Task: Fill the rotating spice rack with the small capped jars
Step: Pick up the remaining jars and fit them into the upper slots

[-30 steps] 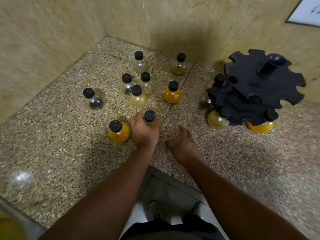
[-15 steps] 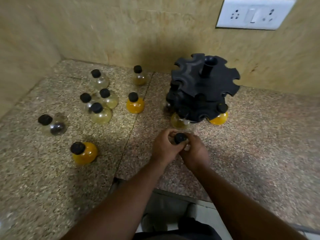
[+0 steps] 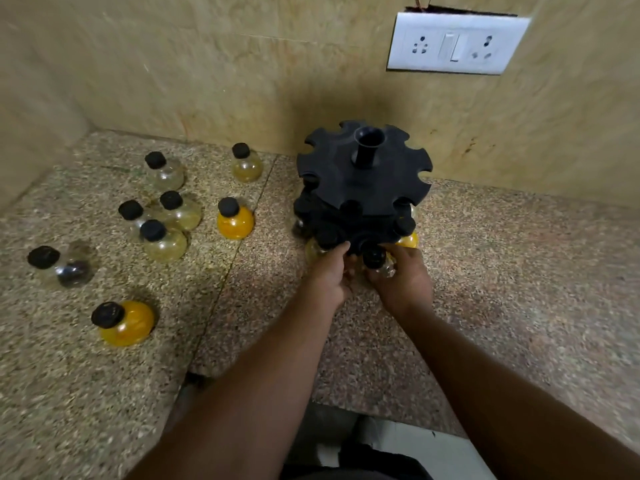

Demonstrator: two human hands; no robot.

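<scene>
A black 2-tier rotating rack (image 3: 363,188) is recorded standing on the speckled stone counter (image 3: 502,271), close to the beige wall (image 3: 207,64). A white socket plate (image 3: 457,43) is fixed to the wall above and to the right of it. 1 small clear jar (image 3: 385,270) with a black cap (image 3: 373,257) is held at the front edge of the rack's lower tier, with the cap just below the tier rim. Whether the neck is entered in a notch cannot be told. The right hand (image 3: 405,280) is wrapped round the body of this jar, with fingers curled about it. The left hand (image 3: 329,277) is placed just left of the jar with fingers bent and fingertips (image 3: 344,245) against the lower tier rim. Whether a grasp is made on the rack or on the jar cannot be told. 2 jars are noted hanging in the lower tier: a pale yellow hung jar (image 3: 312,250) left of the hands and an orange hung jar (image 3: 409,240) to their right. 8 loose capped jars are noted upright on the counter, left of the rack and apart from it: an orange near-rack jar (image 3: 236,224), a pale yellow back jar (image 3: 246,168), a clear back jar (image 3: 167,175), a cluster of 3 pale jars (image 3: 181,215) touching one another, a dark-bottomed clear jar (image 3: 71,270) far left, and an orange front jar (image 3: 130,323).
</scene>
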